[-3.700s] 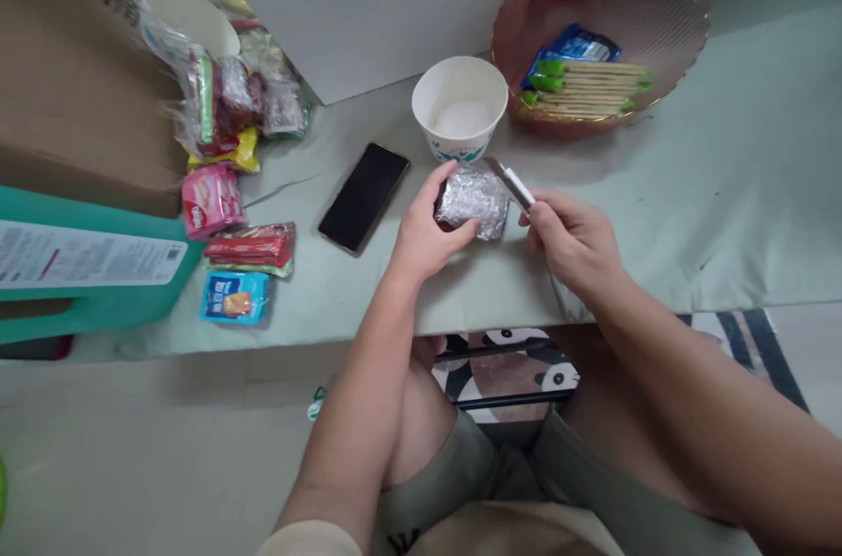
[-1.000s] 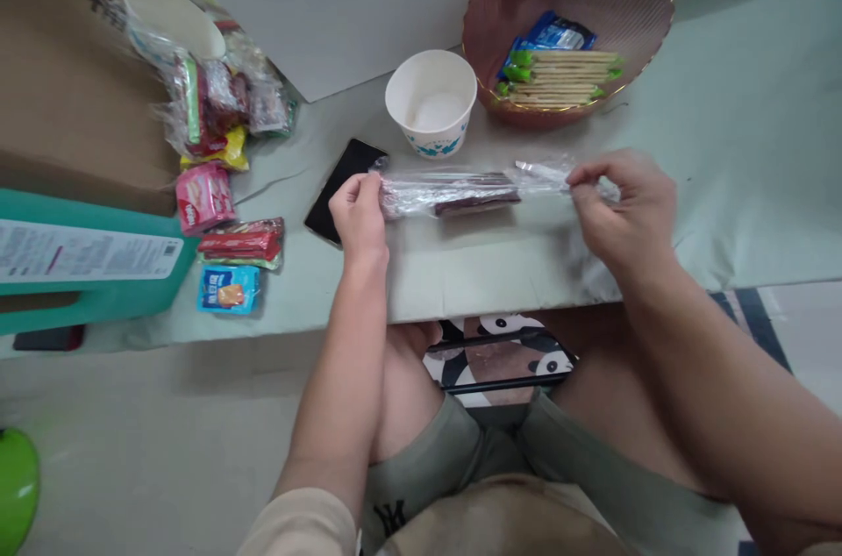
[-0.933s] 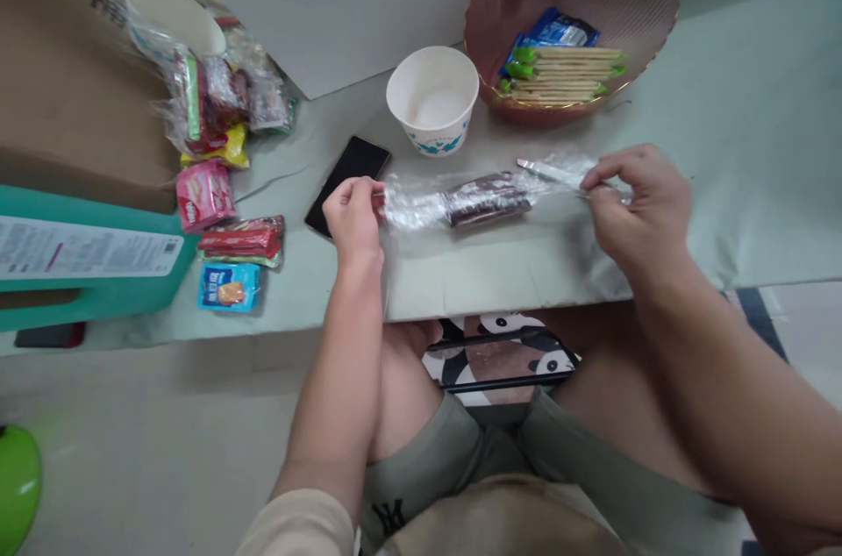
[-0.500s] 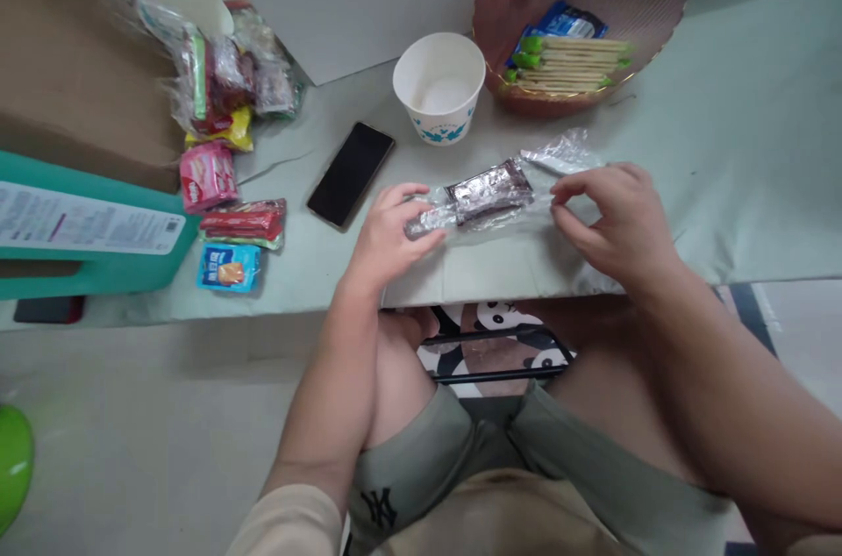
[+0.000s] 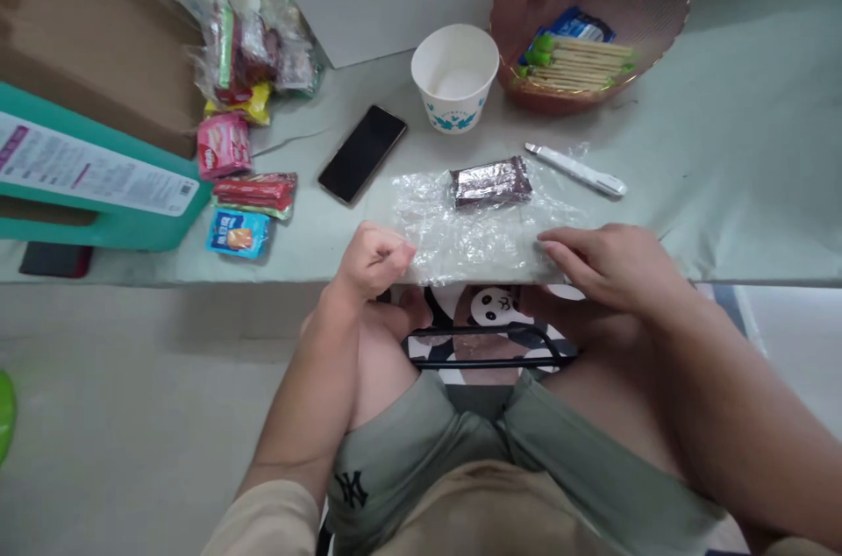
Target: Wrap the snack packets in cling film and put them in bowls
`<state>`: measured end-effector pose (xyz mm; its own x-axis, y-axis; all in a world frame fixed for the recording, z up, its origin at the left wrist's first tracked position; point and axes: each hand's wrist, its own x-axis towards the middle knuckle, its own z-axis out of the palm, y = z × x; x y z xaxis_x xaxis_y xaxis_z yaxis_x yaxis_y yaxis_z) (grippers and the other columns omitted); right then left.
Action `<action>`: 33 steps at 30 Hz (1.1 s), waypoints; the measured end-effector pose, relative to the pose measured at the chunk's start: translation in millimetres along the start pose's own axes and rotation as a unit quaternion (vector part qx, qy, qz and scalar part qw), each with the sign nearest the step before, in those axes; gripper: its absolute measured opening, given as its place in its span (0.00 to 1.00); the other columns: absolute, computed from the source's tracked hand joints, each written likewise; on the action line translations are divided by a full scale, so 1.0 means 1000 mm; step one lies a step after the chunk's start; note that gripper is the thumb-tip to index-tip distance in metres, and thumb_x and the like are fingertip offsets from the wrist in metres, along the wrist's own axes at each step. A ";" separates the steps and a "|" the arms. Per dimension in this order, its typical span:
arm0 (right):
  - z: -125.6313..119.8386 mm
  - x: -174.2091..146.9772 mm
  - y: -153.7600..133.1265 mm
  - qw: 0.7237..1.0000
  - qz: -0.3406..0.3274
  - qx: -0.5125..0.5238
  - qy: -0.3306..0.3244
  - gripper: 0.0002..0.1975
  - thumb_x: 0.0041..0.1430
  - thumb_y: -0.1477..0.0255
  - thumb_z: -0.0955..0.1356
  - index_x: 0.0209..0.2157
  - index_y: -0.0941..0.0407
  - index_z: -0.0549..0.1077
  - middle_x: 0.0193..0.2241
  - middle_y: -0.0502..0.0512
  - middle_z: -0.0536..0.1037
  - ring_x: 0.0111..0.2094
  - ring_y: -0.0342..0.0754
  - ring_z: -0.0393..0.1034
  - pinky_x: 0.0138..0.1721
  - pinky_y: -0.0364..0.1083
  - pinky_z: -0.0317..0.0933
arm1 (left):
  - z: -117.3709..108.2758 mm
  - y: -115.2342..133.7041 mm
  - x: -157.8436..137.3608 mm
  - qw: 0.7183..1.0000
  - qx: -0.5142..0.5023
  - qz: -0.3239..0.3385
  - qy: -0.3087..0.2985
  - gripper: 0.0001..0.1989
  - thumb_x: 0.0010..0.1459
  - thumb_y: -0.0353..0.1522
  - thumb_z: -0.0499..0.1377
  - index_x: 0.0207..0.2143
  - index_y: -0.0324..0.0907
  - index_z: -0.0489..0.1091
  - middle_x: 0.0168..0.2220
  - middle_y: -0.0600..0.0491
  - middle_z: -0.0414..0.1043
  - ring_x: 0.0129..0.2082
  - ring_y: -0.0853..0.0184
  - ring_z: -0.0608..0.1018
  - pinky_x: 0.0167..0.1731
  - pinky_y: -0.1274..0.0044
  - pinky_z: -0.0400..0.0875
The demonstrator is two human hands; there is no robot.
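Observation:
A sheet of clear plastic film point(image 5: 474, 245) lies spread along the table's front edge, its near side reaching that edge. My left hand point(image 5: 374, 260) is closed in a fist with its thumb side on the film's left corner. At the right side, my right hand point(image 5: 611, 265) pinches the film's border between thumb and forefinger. On the film's far part rests a snack in a dark brown wrapper point(image 5: 491, 182), touched by neither hand. Beyond my right hand, a white utility knife point(image 5: 579, 170) lies slantwise, partly on the film.
A white paper cup point(image 5: 455, 81) stands behind the wrapped snack, left of a pink ribbed bowl point(image 5: 506, 91) holding green-tipped sticks and a blue packet. A phone point(image 5: 363, 154) lies left. Further left are snack packets point(image 5: 238, 233), a teal box point(image 5: 132, 205) and a cardboard box point(image 5: 98, 39).
Both hands have come down toward the table's front edge, and the bunched film is now spread flatter. My left fingers have curled into a fist. The knife now shows more plainly.

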<state>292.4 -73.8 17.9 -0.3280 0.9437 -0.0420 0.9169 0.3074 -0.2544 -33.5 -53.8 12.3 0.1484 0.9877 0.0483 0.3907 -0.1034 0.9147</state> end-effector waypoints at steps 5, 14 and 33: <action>-0.004 0.017 -0.023 0.989 0.129 -0.062 -0.033 0.26 0.66 0.58 0.60 0.59 0.48 0.76 0.26 0.58 0.80 0.24 0.53 0.69 0.27 0.46 0.51 | 0.013 0.007 0.014 0.961 0.225 0.153 0.044 0.07 0.49 0.37 0.68 0.30 0.45 0.76 0.35 0.51 0.80 0.38 0.60 0.79 0.42 0.68 0.72; 0.014 0.055 -0.043 0.985 0.098 0.067 0.125 0.28 0.66 0.68 0.61 0.65 0.60 0.67 0.49 0.67 0.80 0.50 0.62 0.74 0.48 0.57 0.67 | 0.038 -0.005 0.066 0.978 0.083 0.102 0.162 0.05 0.61 0.31 0.58 0.30 0.44 0.69 0.35 0.52 0.79 0.39 0.65 0.81 0.43 0.73 0.74; 0.010 0.095 -0.050 0.999 -0.041 0.008 0.014 0.21 0.58 0.66 0.68 0.53 0.51 0.76 0.53 0.59 0.80 0.51 0.61 0.72 0.44 0.54 0.62 | 0.022 -0.018 0.114 0.978 -0.011 -0.059 0.198 0.11 0.65 0.32 0.58 0.27 0.43 0.69 0.17 0.59 0.66 0.19 0.71 0.72 0.25 0.80 0.64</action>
<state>213.3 -0.6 16.7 -0.3952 0.9186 0.0074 0.8835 0.3823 -0.2708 -3.4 57.8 -7.6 -0.2617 0.9610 0.0893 0.3635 0.0124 0.9315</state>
